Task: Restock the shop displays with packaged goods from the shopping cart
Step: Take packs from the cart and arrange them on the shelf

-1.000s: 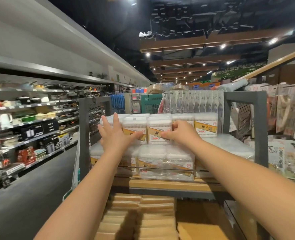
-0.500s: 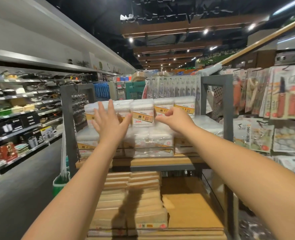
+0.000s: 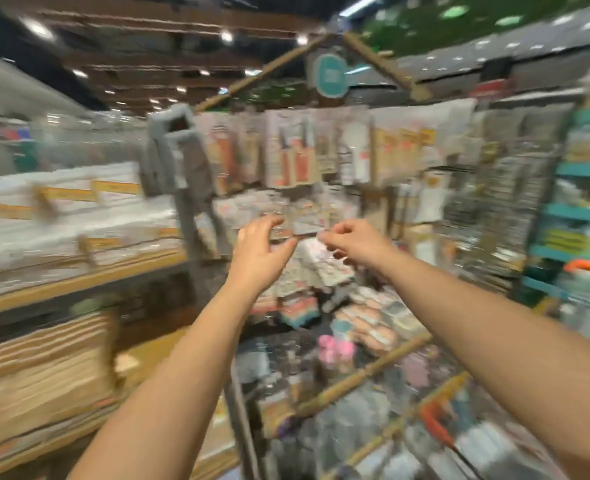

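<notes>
Stacked white boxes [image 3: 79, 202] sit on the upper shelf [image 3: 79, 282] to the left, with flat packs [image 3: 37, 372] piled on the shelf beneath. Right of them stands an upright post [image 3: 182, 188], and beyond it hanging packets [image 3: 293, 150] fill the middle. Both hands, left hand [image 3: 257, 252] and right hand [image 3: 354, 242], are raised before those packets. Lower right lie what seem to be small packaged goods [image 3: 366, 317], too smeared to tell apart.

Two bare hands raised before a blurred hanging display

The left hand [image 3: 257, 251] and right hand [image 3: 354, 239] hover close together, fingers loosely curled, holding nothing, in front of the hanging packets [image 3: 293, 157]; left of those, white boxes [image 3: 79, 206] fill a wooden shelf [image 3: 79, 282].
</notes>
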Demonstrator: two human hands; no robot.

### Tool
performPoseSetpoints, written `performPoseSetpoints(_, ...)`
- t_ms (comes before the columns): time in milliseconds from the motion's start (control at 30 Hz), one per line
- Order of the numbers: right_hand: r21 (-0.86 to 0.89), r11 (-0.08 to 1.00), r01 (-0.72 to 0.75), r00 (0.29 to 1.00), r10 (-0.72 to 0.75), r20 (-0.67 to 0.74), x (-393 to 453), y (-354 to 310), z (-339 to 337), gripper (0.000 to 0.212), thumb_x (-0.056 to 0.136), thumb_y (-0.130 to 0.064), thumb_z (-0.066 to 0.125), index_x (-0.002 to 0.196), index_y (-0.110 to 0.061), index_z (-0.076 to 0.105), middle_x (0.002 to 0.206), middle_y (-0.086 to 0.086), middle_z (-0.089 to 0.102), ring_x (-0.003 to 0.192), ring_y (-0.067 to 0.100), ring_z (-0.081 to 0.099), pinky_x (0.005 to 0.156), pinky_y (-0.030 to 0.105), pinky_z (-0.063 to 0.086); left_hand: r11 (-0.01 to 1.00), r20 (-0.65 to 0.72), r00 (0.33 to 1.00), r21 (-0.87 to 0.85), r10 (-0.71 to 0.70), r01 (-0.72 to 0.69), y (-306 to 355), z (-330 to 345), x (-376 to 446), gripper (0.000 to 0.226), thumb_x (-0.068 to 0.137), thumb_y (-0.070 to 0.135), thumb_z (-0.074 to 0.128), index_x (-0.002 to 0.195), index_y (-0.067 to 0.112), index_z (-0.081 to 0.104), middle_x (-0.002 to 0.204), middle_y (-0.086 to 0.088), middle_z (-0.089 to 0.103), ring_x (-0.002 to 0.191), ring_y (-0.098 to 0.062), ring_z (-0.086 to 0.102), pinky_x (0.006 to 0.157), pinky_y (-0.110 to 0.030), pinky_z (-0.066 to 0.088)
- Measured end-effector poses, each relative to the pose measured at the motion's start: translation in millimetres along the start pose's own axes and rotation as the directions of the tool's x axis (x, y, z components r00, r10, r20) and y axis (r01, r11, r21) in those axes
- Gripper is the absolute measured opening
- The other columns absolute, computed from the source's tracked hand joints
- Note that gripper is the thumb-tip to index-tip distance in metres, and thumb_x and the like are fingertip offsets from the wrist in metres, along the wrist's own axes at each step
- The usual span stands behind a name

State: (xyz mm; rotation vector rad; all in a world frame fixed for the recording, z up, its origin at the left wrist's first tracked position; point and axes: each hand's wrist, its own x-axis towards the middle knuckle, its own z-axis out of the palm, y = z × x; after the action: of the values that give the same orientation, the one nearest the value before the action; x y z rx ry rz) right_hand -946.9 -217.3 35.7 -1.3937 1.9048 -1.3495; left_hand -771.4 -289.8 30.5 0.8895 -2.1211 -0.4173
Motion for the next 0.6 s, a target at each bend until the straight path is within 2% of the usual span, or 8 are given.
performPoseSetpoints(100,-0.037,0.992,-0.12,0.99,0.117,-0.085,-43.6,70.5,-86.8,0.022,0.086,-0.034,0.072,0.086,-0.014,0.062,0.068,0.005,0.06,0.055,0.012,0.051,0.049,0.022,0.036,0.982,0.183,0.982,-0.189,0.034,0.001,68.5,86.1,-14.4,0.043,0.091,0.03,0.064,0.13,0.012,0.058,0.13,-0.007,0.06,0.126,-0.023,0.051,0.101,-0.03,0.036)
performPoseSetpoints(200,-0.016,0.961,-0.278,0.945,0.27,-0.182,-91.7,133.3,-168.3,0.025,0.086,-0.036,0.072,0.088,-0.013,0.062,0.064,-0.001,0.061,0.054,0.01,0.054,0.055,0.024,0.041,0.946,0.338,0.938,-0.321,0.081,0.034,129.7,169.7,-29.7,0.059,0.076,0.049,0.06,0.124,0.015,0.06,0.118,-0.004,0.064,0.114,-0.022,0.059,0.1,-0.037,0.044)
performPoseSetpoints(300,0.007,0.912,-0.411,0.886,0.401,-0.232,-134.6,183.5,-223.7,0.026,0.088,-0.037,0.07,0.081,-0.014,0.059,0.061,-0.003,0.063,0.05,0.006,0.056,0.051,0.021,0.043,0.917,0.465,0.875,-0.394,0.139,0.064,170.6,240.3,-44.8,0.045,0.082,0.037,0.063,0.121,0.015,0.061,0.114,-0.004,0.065,0.112,-0.021,0.06,0.101,-0.037,0.045)
performPoseSetpoints(367,0.052,0.889,-0.455,0.851,0.451,-0.269,-155.5,218.4,-249.4,0.03,0.084,-0.041,0.074,0.079,-0.015,0.06,0.065,0.001,0.064,0.055,0.011,0.056,0.052,0.023,0.042,0.906,0.556,0.813,-0.413,0.172,0.091,187.3,287.4,-54.4,0.03,0.091,0.023,0.066,0.12,0.018,0.06,0.11,-0.002,0.064,0.107,-0.016,0.06,0.094,-0.028,0.045)
performPoseSetpoints(433,0.07,0.87,-0.489,0.823,0.486,-0.295,-170.8,250.3,-264.1,0.034,0.079,-0.044,0.075,0.08,-0.013,0.061,0.066,0.006,0.06,0.057,0.015,0.051,0.053,0.024,0.038,0.893,0.629,0.751,-0.432,0.2,0.123,196.8,326.9,-61.4,0.028,0.093,0.014,0.064,0.121,0.013,0.059,0.105,-0.002,0.064,0.095,-0.006,0.06,0.08,-0.015,0.043)
performPoseSetpoints(500,0.101,0.835,-0.541,0.784,0.544,-0.299,-177.8,288.9,-277.5,0.026,0.084,-0.034,0.073,0.079,-0.011,0.061,0.063,0.007,0.058,0.055,0.017,0.049,0.051,0.023,0.035,0.882,0.711,0.663,-0.442,0.233,0.164,200.0,372.5,-65.6,0.027,0.093,0.009,0.064,0.119,0.01,0.058,0.094,0.002,0.063,0.08,0.006,0.06,0.074,-0.008,0.042)
performPoseSetpoints(533,0.105,0.811,-0.575,0.76,0.577,-0.299,-177.6,310.8,-284.1,0.025,0.086,-0.032,0.073,0.078,-0.011,0.061,0.066,0.009,0.059,0.057,0.02,0.05,0.053,0.023,0.035,0.876,0.746,0.619,-0.444,0.246,0.187,199.6,396.6,-66.2,0.027,0.092,0.011,0.066,0.118,0.013,0.057,0.092,0.005,0.063,0.079,0.007,0.061,0.078,-0.012,0.044)
performPoseSetpoints(600,0.085,0.758,-0.647,0.712,0.64,-0.29,-178.3,350.2,-292.1,0.026,0.087,-0.033,0.072,0.079,-0.01,0.064,0.076,0.013,0.062,0.067,0.022,0.054,0.057,0.026,0.039,0.885,0.786,0.568,-0.421,0.245,0.201,192.6,438.7,-67.7,0.036,0.082,0.035,0.068,0.115,0.024,0.057,0.1,0.004,0.066,0.094,-0.005,0.064,0.09,-0.027,0.046)
